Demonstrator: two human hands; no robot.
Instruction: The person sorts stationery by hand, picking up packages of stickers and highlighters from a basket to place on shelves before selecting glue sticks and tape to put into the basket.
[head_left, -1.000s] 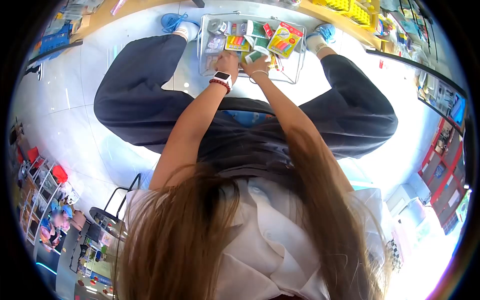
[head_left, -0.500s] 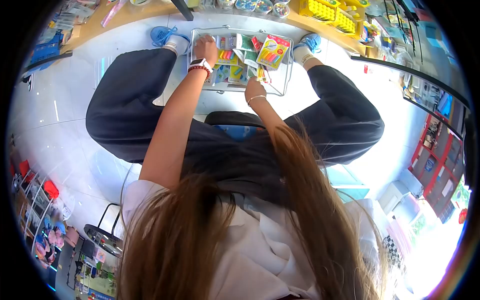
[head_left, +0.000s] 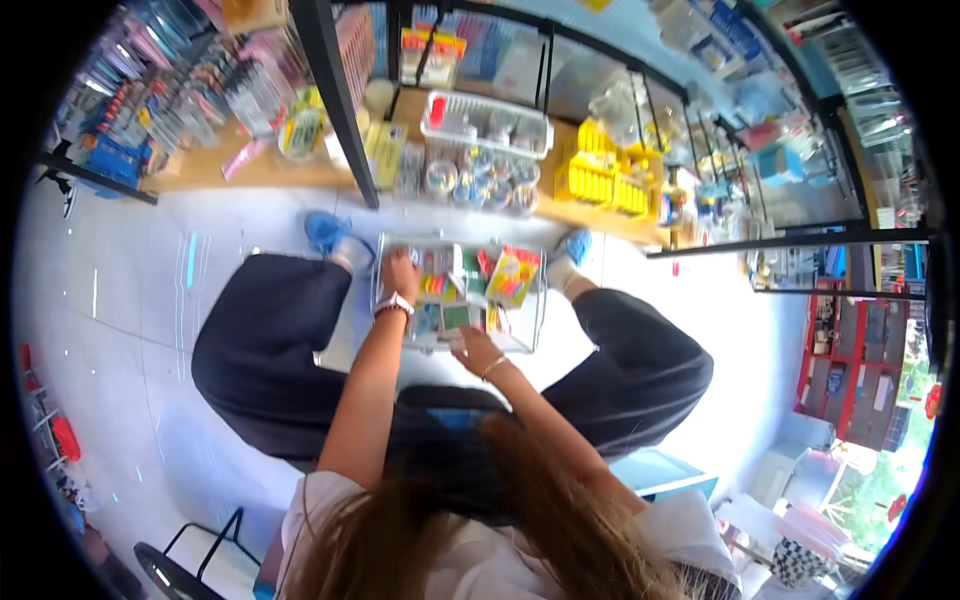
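A metal-rimmed basket (head_left: 541, 322) stands on the floor between my feet, filled with small flat packets. My left hand (head_left: 400, 275) reaches into its left end; the fingertips are hidden among the packets. Along the near edge, my right hand (head_left: 478, 352) has its fingers apart, pointing left, and nothing shows in it. Close to those fingers lies a dark green packet (head_left: 456, 318). A yellow packet with a red top (head_left: 513, 277) rests on the pile at the right. A white packet (head_left: 452, 257) is near the back.
Beyond my feet runs a low wooden shelf (head_left: 215, 168) with a white plastic basket (head_left: 487, 124), clear tubs (head_left: 480, 182) and yellow trays (head_left: 605, 178). A black post (head_left: 335, 95) rises at its front. Behind me to the left is a black stool (head_left: 175, 570).
The view has tilted up, showing more of the shelf. My right hand has gone from closed fingers at the basket's near edge to spread ones. My left hand stays at the left end.
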